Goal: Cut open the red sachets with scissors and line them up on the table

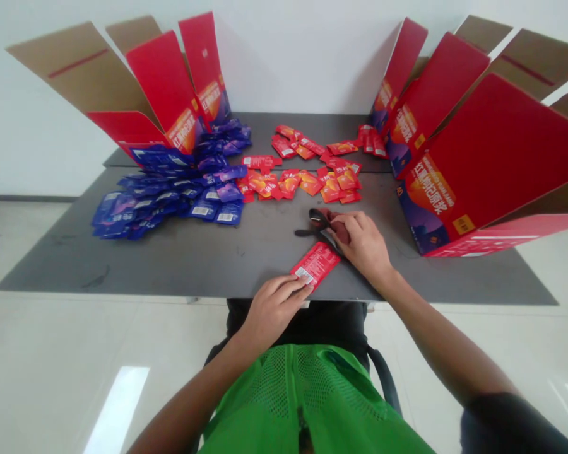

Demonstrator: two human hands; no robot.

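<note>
A red sachet (316, 264) lies flat near the front edge of the grey table (180, 258). My left hand (272, 307) pinches its near end between the fingers. My right hand (362, 243) is closed around the handles of a pair of scissors (319, 224), whose dark blades rest on the table just beyond the sachet. A heap of red and orange sachets (307, 167) is spread across the middle back of the table. To its left lies a pile of blue and purple sachets (170, 195).
Open red cardboard boxes (483, 164) lie tipped on the right side of the table. More open boxes (156, 88) stand at the back left. A white wall runs behind the table, and pale floor surrounds it. I wear a green mesh vest (312, 403).
</note>
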